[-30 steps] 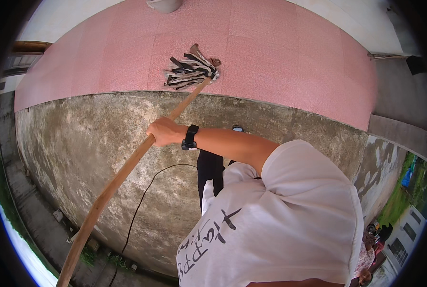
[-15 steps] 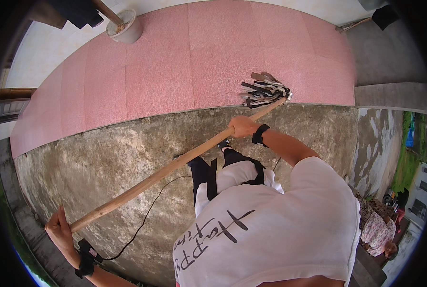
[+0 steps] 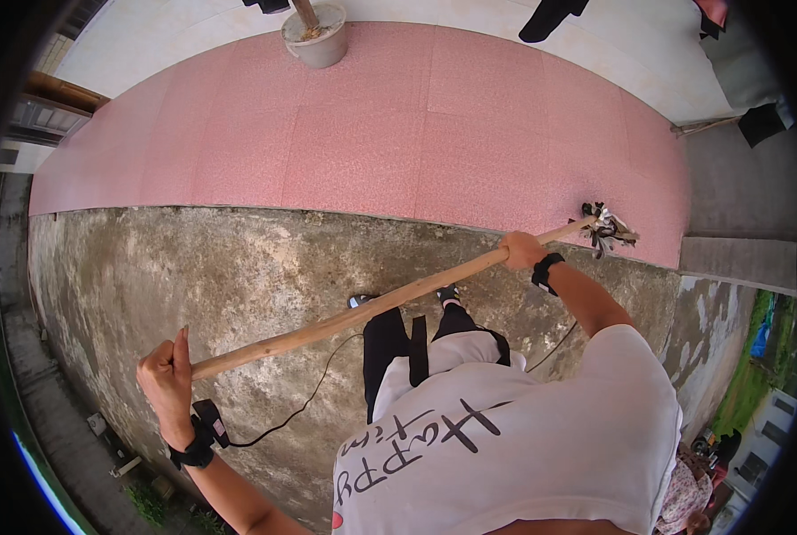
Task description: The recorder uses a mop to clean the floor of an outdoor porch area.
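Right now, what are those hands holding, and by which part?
A mop, by its wooden handle: the left hand grips one end, the right hand holds it near the strands.

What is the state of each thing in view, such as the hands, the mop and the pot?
Left hand: closed around the mop handle, at its end
Right hand: closed around it, nearer the mop head
Mop handle: slanted
Mop head: strands bunched; floor contact unclear
Pot: upright, stem inside
Left wrist strap: fastened
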### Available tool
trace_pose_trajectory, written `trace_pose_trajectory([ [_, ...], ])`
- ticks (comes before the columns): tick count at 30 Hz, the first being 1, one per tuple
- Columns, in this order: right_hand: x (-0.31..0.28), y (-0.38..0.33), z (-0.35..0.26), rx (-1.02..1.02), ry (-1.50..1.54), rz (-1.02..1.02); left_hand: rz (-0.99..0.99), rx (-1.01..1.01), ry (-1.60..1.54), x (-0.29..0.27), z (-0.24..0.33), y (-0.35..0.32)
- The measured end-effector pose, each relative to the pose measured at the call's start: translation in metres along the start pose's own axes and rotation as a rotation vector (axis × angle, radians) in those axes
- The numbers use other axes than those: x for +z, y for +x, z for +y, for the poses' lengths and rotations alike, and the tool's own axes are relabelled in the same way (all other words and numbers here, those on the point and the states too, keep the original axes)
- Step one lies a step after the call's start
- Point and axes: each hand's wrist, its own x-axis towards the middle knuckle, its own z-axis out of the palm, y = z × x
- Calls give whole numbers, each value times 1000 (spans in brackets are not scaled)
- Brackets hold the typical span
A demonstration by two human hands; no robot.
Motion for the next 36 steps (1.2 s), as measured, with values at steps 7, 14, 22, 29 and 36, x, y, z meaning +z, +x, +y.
trace_pose_trajectory([
  [7, -18, 82, -175, -353, 34, 36, 191, -247, 84, -114, -92, -50],
  [14, -24, 135, -387, -768, 104, 132, 352, -727, 398, -240, -74, -147],
  [22, 23, 184, -561, -1165, 70, 91, 48, -864, 524, -237, -28, -221],
  [29, 29, 142, -621, -1417, 172, 61, -8, -1049, 122, -196, -52, -201],
  [36, 12, 260, -627, -1309, -154, 161, -189, -1055, -104, -115, -123, -163],
])
